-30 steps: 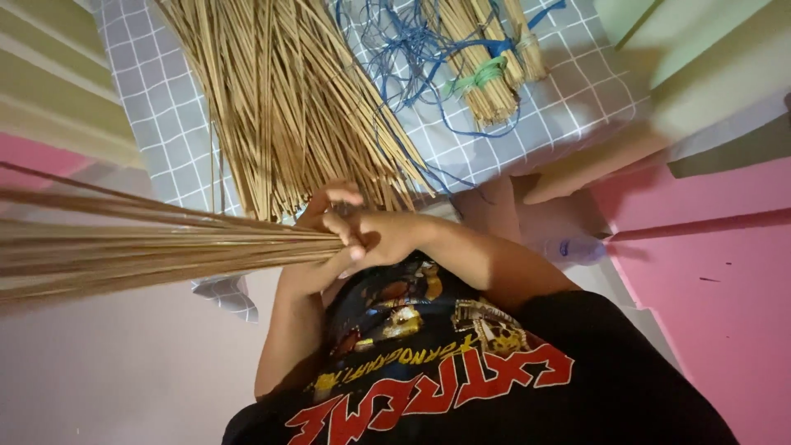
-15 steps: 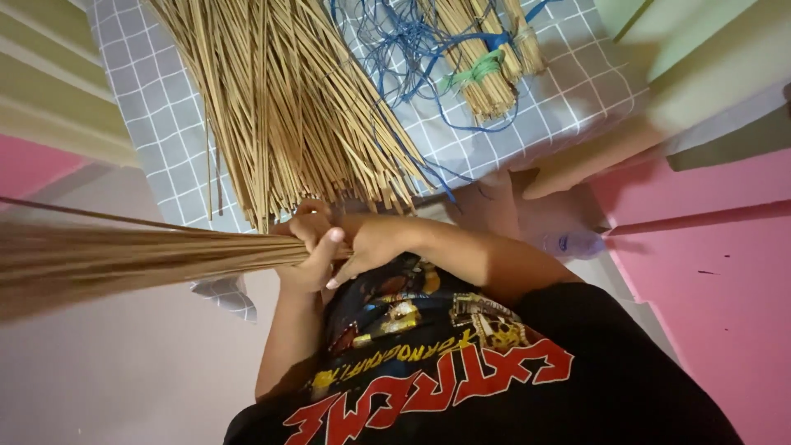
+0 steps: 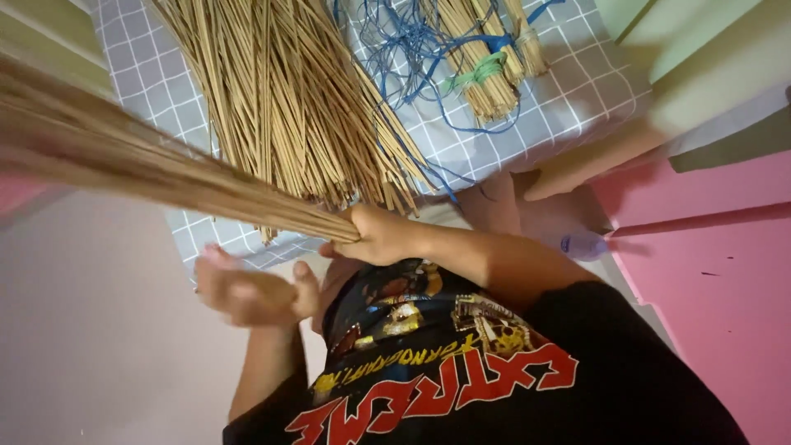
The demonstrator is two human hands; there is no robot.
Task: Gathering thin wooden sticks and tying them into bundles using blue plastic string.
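Observation:
My right hand (image 3: 381, 236) is closed around the end of a long bundle of thin brown sticks (image 3: 165, 169), which stretches up and to the left and is blurred. My left hand (image 3: 247, 292) hovers below the bundle with fingers apart, touching nothing. Just beyond the hands, a large loose pile of the same sticks (image 3: 280, 91) lies fanned out on a grey checked cloth (image 3: 577, 91).
A smaller stick bundle tied with a green band (image 3: 486, 74) lies at the back amid tangled blue string (image 3: 404, 49). Pink foam mats (image 3: 717, 272) cover the floor on the right, pale green ones beyond. My bent leg (image 3: 494, 202) rests by the cloth's edge.
My left hand has let go of the bundle and dropped down to the left. The bundle, now held only by my right hand, has swung upward at its far end.

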